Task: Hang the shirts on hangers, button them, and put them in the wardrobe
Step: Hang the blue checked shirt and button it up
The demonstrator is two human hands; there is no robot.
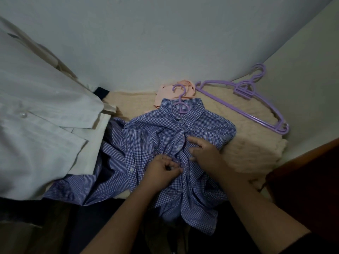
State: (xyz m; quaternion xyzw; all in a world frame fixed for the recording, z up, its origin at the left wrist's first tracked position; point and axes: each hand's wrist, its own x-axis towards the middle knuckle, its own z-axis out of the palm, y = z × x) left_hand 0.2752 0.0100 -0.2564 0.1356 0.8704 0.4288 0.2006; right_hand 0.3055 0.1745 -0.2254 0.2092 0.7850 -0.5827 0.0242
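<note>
- Nearest the camera, both forearms reach forward over the bed's edge to the blue checked shirt (170, 143), which lies face up on the cream blanket (247, 143) with its hem hanging toward the person.
- The left hand (162, 170) has its fingers (174, 168) curled and pinching the shirt's front edge at mid-chest, just at the placket.
- The right hand (205, 153) lies on the other front panel, fingers loosely spread and pressing the cloth flat; its thumb is close to the left hand's pinch.
- Judging by this, the step in hand is buttoning: the purple hanger (180, 105) is already inside the collar, hook pointing away, and the upper front looks closed, though I cannot tell how many buttons are done.
- The next move calls for lining up a button with its hole and pushing it through, then working down the placket.
- To the left a blue striped shirt (102, 173) lies partly under a white shirt (45, 125), both unhung.
- Farther off, spare purple hangers (244, 105) rest against the wall corner, beside a peach garment (183, 90).
</note>
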